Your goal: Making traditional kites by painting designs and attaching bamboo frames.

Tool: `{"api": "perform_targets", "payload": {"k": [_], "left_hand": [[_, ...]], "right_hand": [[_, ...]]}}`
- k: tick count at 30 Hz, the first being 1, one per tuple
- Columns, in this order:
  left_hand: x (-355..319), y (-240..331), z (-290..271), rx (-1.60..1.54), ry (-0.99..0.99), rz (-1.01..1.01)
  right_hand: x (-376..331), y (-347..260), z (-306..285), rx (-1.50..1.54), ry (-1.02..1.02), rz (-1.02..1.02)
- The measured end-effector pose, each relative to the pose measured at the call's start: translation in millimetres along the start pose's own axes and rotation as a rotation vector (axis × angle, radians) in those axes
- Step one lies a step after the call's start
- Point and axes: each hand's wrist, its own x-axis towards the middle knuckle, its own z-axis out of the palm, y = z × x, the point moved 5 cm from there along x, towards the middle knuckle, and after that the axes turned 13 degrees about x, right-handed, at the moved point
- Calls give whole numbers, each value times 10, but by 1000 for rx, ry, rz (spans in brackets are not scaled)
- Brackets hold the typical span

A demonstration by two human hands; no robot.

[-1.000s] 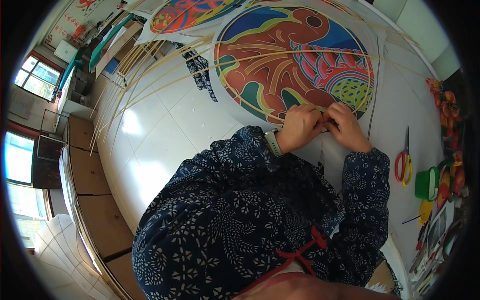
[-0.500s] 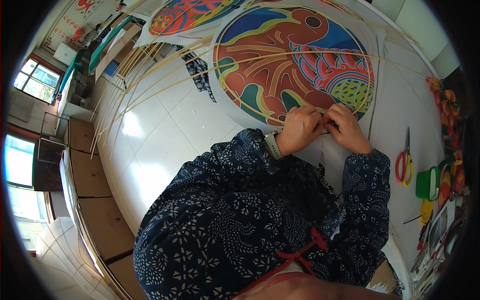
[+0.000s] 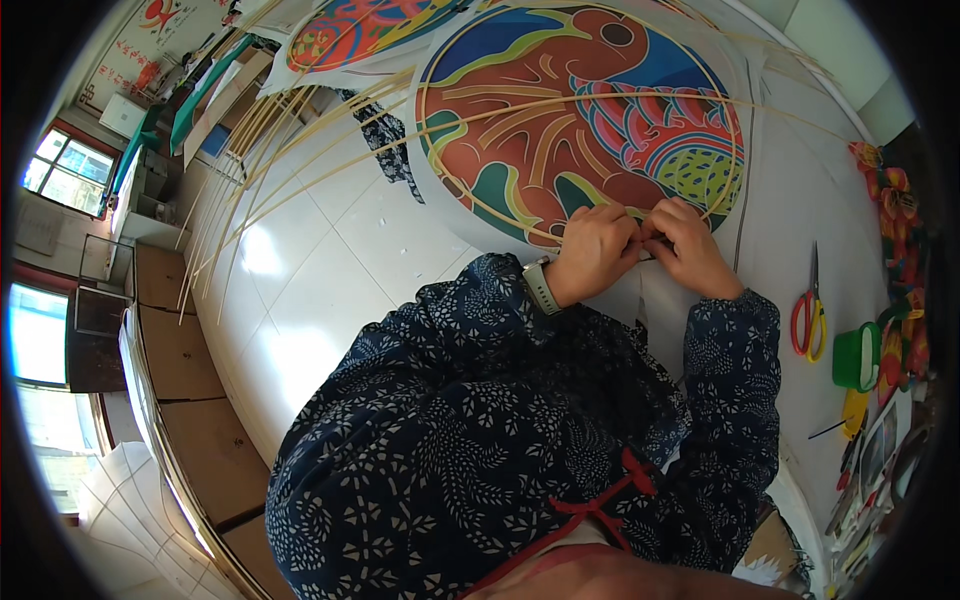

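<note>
A painted sheet [image 3: 520, 105] with a red-brown, blue and green pattern lies on the white table [image 3: 775, 225]. A thin bamboo hoop [image 3: 436, 172] runs around its rim, and long bamboo strips [image 3: 352, 163] cross over it and stick out to the left. At the sheet's near edge my left hand [image 3: 597, 252] and my right hand [image 3: 690, 250] meet, with thumbs and fingertips pinched together on that edge. The backs of my fingers hide the exact spot they grip. Right of my right hand lie scissors [image 3: 812, 318] with red and yellow handles, points facing away.
A green plastic box [image 3: 856, 358], a yellow-handled tool [image 3: 853, 413] and colourful ornaments [image 3: 892, 215] line the right side. Another painted sheet [image 3: 350, 38] lies at the far left. Brown cabinets [image 3: 190, 440] stand left, beyond the tiled floor [image 3: 330, 260].
Both hands stay pinched at the sheet's near edge, with slight finger movement. The whole view has shifted a little; nothing has been let go.
</note>
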Motion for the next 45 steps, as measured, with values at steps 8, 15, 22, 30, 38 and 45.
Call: {"api": "perform_targets", "payload": {"k": [8,15,22,30,38,45], "left_hand": [[46,-11,10,-65,-32,17],[75,-84,-33,-190,-110,2],[74,-54,-28,-172,-144,-33],[75,-86,-22,-198,-175,-74],[82,-111,-51,-264,-212,-174],[87,-106,-56,-252,-235,-162]], "right_hand": [[-15,27,-26,-2,8,-14],[-14,106,-14,73,38,1],[-54,97,-27,134,51,58],[-45,96,14,60,37,23],[-17,40,48,29,1,-7],[-14,25,53,-1,2,-11]]}}
